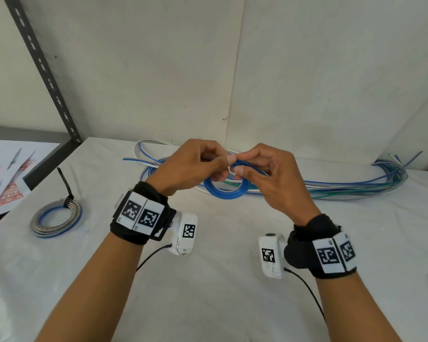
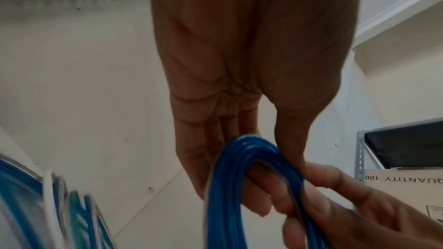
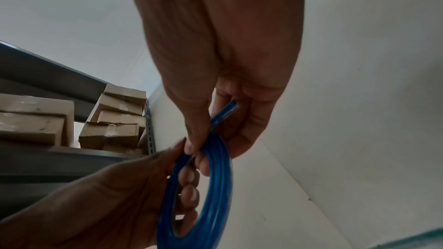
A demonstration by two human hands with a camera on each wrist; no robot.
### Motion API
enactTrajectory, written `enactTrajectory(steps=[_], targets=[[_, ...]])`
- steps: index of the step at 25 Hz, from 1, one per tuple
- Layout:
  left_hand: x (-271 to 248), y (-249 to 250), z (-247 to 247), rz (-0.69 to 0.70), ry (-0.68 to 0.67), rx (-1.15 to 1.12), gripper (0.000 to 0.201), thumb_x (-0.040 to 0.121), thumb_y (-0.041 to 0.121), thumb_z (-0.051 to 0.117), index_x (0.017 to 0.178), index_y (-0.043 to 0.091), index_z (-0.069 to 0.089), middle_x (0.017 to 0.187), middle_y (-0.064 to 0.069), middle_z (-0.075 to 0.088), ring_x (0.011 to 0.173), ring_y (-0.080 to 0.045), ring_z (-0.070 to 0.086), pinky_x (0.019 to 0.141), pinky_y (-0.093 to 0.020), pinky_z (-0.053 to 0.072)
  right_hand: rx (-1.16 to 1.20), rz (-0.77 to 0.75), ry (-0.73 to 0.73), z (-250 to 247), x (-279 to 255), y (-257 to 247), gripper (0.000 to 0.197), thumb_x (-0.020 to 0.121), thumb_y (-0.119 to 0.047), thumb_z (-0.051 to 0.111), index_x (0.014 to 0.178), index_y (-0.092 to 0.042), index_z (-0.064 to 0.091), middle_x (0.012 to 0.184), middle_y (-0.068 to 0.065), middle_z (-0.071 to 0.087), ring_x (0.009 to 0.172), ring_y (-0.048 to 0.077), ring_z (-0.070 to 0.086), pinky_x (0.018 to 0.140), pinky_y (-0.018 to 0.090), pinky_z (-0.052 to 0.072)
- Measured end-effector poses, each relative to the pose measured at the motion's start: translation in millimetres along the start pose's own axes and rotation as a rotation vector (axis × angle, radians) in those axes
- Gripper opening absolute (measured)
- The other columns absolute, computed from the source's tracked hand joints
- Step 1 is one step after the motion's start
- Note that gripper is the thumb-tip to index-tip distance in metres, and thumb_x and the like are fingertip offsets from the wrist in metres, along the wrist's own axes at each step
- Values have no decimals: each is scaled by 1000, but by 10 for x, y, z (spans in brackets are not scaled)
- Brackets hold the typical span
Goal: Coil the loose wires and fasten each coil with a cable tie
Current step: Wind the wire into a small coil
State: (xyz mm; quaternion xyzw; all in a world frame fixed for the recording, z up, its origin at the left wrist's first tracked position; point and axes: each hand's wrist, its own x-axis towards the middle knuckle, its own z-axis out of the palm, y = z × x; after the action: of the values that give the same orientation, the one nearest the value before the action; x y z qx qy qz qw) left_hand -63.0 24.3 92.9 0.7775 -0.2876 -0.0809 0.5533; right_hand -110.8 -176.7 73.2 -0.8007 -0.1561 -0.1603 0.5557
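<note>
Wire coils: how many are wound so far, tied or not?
2. A tied silver-and-blue coil lies on the table at left; a blue coil, untied, is held by both hands at centre. Loose wires behind could hide more.

This looks like a storeroom or small workshop. A dark metal shelf post (image 1: 38, 67) with slots stands by a plain white wall (image 1: 139, 58). Brown cardboard boxes (image 3: 112, 120) are stacked on grey metal shelves (image 3: 72, 156). The work table (image 1: 220, 280) is covered in white cloth, with loose wires (image 1: 351, 188) piled at the back.
</note>
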Motion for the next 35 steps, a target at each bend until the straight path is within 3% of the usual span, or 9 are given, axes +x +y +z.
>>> enactTrajectory(steps=[3, 6, 10, 14, 16, 21, 25, 29, 35], targets=[[-11, -22, -98, 33, -30, 14, 15, 94, 16, 70, 96, 2, 76, 80, -16, 74, 73, -25, 69, 75, -35, 58, -24, 9, -33, -57, 3, 1, 15, 89, -3, 75, 104, -6, 72, 98, 5, 79, 88, 17, 77, 83, 37, 61], [-19, -16, -134, 36, -44, 141, 13, 90, 16, 75, 100, 8, 78, 82, -11, 77, 80, -32, 73, 80, -40, 60, -66, 6, -58, -18, 0, 1, 15, 90, -5, 74, 104, -9, 72, 98, 3, 78, 87, 14, 76, 82, 31, 61], [-23, -31, -189, 80, 51, 119, 8, 90, 10, 74, 95, 4, 77, 76, -16, 74, 69, -27, 70, 77, -43, 60, -75, -49, -27, 0, 13, 6, 19, 100, -9, 62, 114, -12, 74, 106, 1, 76, 97, 15, 73, 83, 29, 60], [-32, -19, -212, 87, 138, -58, 12, 90, 8, 73, 96, -2, 75, 76, -19, 72, 68, -22, 68, 71, -35, 60, 137, -9, 169, 91, 24, 1, 11, 99, -4, 62, 107, 2, 65, 96, 11, 77, 89, 21, 76, 76, 32, 61], [-28, -12, -200, 87, 163, -96, 13, 90, 8, 72, 98, -3, 75, 77, -22, 72, 68, -22, 69, 70, -33, 60, 203, 7, 247, 171, 18, 16, 10, 98, -5, 64, 103, 3, 64, 95, 15, 77, 89, 26, 77, 79, 39, 63], [-7, -34, -200, 86, 199, -123, 16, 92, 8, 70, 102, -3, 73, 76, -19, 72, 67, -24, 69, 71, -35, 62, 354, 98, 200, 215, -3, 21, 17, 103, -7, 55, 117, 2, 59, 101, 16, 77, 99, 27, 75, 83, 45, 62], [-2, -26, -167, 88, 219, -134, 18, 92, 9, 70, 105, -3, 73, 76, -15, 74, 66, -22, 70, 68, -31, 60, 343, 77, 242, 231, -13, 14, 15, 97, -8, 65, 106, 2, 60, 101, 18, 76, 98, 29, 75, 84, 52, 61], [-17, -2, -157, 59, 220, -162, 20, 89, 10, 73, 105, -2, 73, 77, -19, 73, 66, -22, 71, 67, -28, 58, 312, 71, 221, 199, 2, 10, 13, 91, -2, 71, 98, -3, 61, 101, 18, 76, 89, 30, 77, 81, 51, 62], [-30, 4, -177, 27, 148, -231, 29, 87, 7, 74, 115, 2, 72, 92, -22, 75, 81, -25, 72, 87, -41, 61, 297, 24, 296, 147, 11, 18, 11, 92, 0, 69, 100, 0, 63, 100, 18, 76, 87, 30, 77, 82, 50, 62]])
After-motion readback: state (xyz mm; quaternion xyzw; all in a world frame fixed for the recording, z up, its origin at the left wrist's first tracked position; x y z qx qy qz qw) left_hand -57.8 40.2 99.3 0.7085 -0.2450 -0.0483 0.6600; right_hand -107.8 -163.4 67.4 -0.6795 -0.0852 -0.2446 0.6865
